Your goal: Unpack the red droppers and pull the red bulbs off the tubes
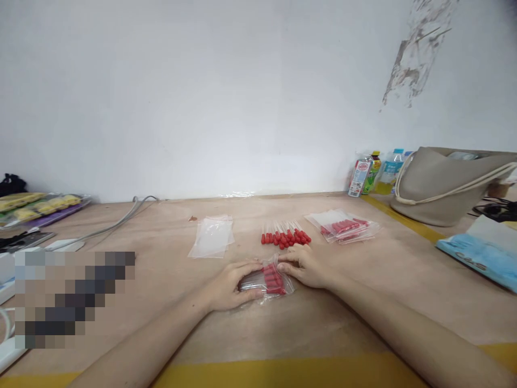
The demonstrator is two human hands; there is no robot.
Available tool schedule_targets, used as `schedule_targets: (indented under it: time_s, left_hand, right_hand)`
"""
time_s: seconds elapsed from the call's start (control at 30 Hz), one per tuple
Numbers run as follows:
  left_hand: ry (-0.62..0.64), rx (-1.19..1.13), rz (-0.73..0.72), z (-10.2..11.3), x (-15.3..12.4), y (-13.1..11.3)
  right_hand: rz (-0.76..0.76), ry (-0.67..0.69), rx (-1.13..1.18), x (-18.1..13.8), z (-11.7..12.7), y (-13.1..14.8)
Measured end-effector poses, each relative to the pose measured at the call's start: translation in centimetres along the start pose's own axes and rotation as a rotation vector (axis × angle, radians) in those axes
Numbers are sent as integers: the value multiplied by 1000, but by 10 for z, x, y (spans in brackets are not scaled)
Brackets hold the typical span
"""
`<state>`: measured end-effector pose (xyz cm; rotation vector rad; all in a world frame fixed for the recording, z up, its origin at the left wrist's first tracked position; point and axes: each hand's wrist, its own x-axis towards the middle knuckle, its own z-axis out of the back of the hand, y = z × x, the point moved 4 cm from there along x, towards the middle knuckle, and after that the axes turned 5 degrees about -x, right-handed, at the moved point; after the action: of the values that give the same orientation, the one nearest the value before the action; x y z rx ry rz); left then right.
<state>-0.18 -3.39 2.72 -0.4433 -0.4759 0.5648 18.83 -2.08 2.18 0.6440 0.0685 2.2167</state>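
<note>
Left hand: the left hand (236,286) is half open, thumb and fingers well apart, resting on the left part of the bag; whether it grips the film, I cannot tell.
Right hand: the right hand (306,267) has its fingers curled, thumb and forefinger close together on the bag's upper right edge.
Bag in hand: a clear, soft plastic bag (273,280) lies on the table between both hands, touching each, with a row of red-ended sticks inside, red ends to the right.
Loose sticks: a pile of thin pale sticks with red ends (286,236) lies just beyond the right hand, red ends nearer the person.
Filled bags: a loose stack of clear bags with red-ended contents (345,227) lies right of the pile.
Flat bags: a small stack of flat, translucent plastic bags (212,238) lies left of the pile.
Table: a light brown wooden surface (355,328), with a yellow strip (258,373) along its near edge.
Far right: a taupe soft bag with a cream cord (444,186), beside a white-and-red carton (358,178); nearer, a light-blue pack (476,258).
Left side: a grey cable (121,221) curves across the table.
</note>
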Motion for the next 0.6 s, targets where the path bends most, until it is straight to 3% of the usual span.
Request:
schedule_targets:
  time_s: [0.23, 0.4, 0.6]
  left_hand:
    - [-50, 29, -20, 4, 0, -2]
    - [-26, 36, -34, 7, 2, -3]
    - [-10, 39, 10, 7, 1, 0]
  right_hand:
    - [7, -21, 125, 3, -2, 6]
    - [-130, -81, 156, 5, -2, 5]
    - [-173, 70, 294, 5, -7, -4]
